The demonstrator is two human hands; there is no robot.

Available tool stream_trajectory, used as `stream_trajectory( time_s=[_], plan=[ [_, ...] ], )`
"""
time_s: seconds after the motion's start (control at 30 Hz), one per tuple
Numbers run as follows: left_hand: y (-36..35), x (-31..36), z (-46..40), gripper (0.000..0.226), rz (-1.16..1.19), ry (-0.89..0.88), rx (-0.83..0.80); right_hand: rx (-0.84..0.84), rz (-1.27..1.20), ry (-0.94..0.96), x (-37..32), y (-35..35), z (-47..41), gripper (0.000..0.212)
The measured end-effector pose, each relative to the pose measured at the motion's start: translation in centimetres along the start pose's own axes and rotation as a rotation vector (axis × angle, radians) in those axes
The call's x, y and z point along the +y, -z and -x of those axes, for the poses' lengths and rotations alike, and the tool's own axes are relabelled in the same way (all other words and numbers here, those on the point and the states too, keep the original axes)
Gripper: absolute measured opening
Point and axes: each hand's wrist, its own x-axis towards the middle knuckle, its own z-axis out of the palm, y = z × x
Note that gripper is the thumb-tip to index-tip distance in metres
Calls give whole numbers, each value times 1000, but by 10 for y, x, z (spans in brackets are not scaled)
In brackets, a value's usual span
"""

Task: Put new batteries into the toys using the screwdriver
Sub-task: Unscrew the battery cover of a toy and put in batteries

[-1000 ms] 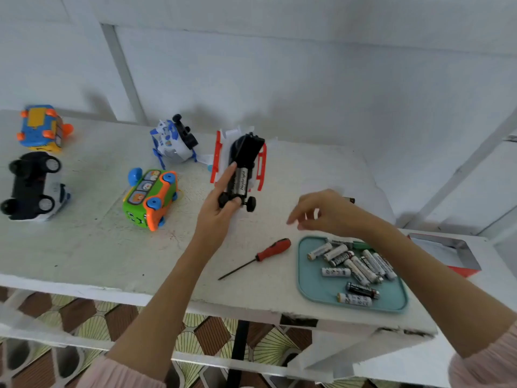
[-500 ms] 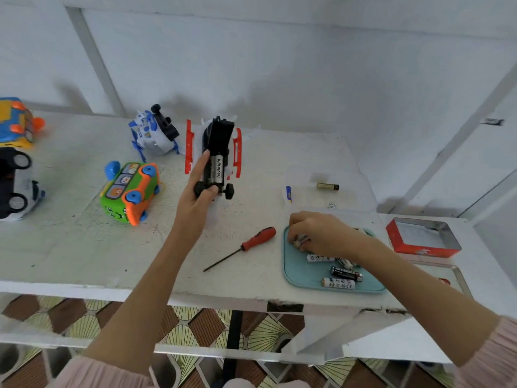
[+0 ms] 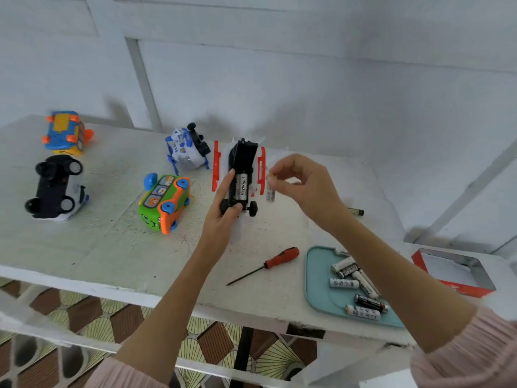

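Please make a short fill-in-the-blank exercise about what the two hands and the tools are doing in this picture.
1. The left hand holds the red and white toy with its ____ compartment open.
2. The right hand pinches one ____ beside that toy.
3. The screwdriver lies on the table, its handle coloured ____.
4. Spare batteries lie on a ____ tray.

Missing words: battery; battery; red; blue

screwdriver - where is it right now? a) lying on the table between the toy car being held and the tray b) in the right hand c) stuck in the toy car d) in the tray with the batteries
a: the screwdriver lies flat on the table, untouched, left of the tray, while the left hand holds the toy car and the right hand pinches a battery.
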Motion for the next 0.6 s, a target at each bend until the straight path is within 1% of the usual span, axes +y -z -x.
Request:
stream_trajectory(
  time_s=[0.07, 0.13, 0.2, 0.3, 0.5, 0.6],
  plan=[
    [1, 1, -1, 60, 11, -2, 1, 53, -68, -2, -5, -14, -14, 12],
    [2, 1, -1, 61, 17, -5, -4, 91, -62, -18, -4, -29, -21, 13],
    [3, 0, -2, 61, 17, -4, -4, 174, -41, -36, 0, -42, -24, 14],
    [3, 1, -2, 61, 21, -1, 13, 262, -34, -48, 4, -55, -25, 11],
    [3, 1, -4, 67, 41, 20, 14, 300, 3, -58, 9, -70, -24, 10],
    [1, 3, -5, 68, 29, 18, 22, 288, 42, -41, 11, -72, -27, 9]
  ],
)
